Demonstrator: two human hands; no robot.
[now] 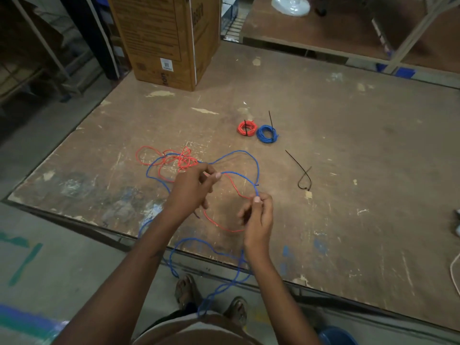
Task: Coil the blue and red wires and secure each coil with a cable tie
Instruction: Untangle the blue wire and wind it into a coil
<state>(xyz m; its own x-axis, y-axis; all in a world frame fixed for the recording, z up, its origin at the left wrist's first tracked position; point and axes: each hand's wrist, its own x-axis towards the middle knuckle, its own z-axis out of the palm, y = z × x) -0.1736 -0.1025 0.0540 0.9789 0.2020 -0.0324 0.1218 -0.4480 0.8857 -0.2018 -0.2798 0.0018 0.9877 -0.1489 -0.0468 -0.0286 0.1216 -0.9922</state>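
So the red wire [225, 195] and blue wire [245, 158] are both strung between our two hands, running together as a loose loop that bows out ahead of us and to the right. The span between the pinch points goes roughly from upper left to lower right, so that's the axis we'd be winding along. The rest of the red sits in a messy tangle [174, 159] just beyond our left hand, and the blue slack drops off the table edge [149, 240] below our wrists and hangs toward our feet.

Left hand [193, 186] is pinching both wires between thumb and fingertips, knuckles up. Right hand [257, 215] is nearer to us, fingers curled, pinching the wires where the blue end pokes up. Both are gripping, neither is loose.

Further ahead and right of the hands, well apart, there's a finished red coil [246, 128] and blue coil [267, 134], touching each other, each already tied. A spare black cable tie [302, 174] lies right of our right hand, probably closest for that hand to grab.
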